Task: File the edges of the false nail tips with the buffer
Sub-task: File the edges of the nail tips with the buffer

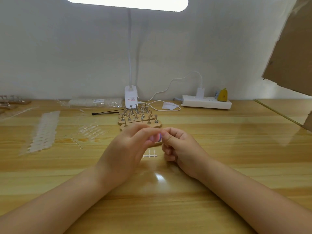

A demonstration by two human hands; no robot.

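Note:
My two hands meet above the middle of the wooden table (pixel 219 149). My left hand (pixel 125 149) is closed with its blurred fingertips on a small pink and purple buffer (pixel 156 137). My right hand (pixel 180 149) pinches thumb and forefinger together right against the buffer's right end; the false nail tip in that pinch is too small to make out. A short clear strip of tip sprue (pixel 150 155) lies on the table just below the hands.
Wooden stands with metal nail holders (pixel 138 117) sit just behind the hands. Rows of clear false nail tips (pixel 43 132) and loose tips (pixel 89 130) lie at the left. At the back are a lamp base (pixel 130 98), a brush (pixel 106 113) and a power strip (pixel 206 102). Cardboard (pixel 290 48) hangs at the right.

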